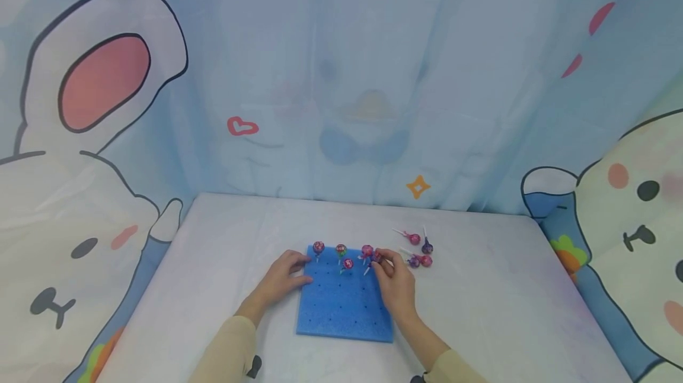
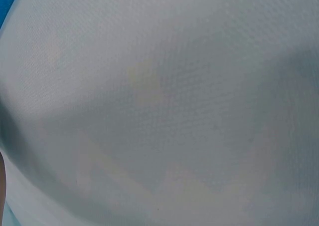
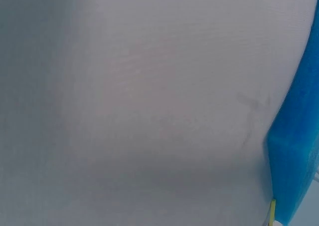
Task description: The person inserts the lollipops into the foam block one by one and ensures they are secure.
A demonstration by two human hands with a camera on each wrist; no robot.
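A blue foam board (image 1: 341,312) with rows of small holes lies on the table. Lollipops in shiny wrappers stand along its far part: one at the far left corner (image 1: 318,247), a red-green one (image 1: 341,249), a red one (image 1: 348,264) and a pink one (image 1: 367,250). My right hand (image 1: 397,285) pinches a dark-wrapped lollipop (image 1: 376,257) over the board's far right corner, its white stick slanting down toward the board. My left hand (image 1: 280,278) rests at the board's left edge, thumb and fingers spread apart. Neither wrist view shows the lollipops clearly.
Several loose lollipops lie right of the board, among them a pink one (image 1: 414,239), a purple one (image 1: 427,248) and a red one (image 1: 425,261). A white cloth (image 1: 480,312) covers the table. Behind hangs a light-blue cartoon curtain (image 1: 373,74).
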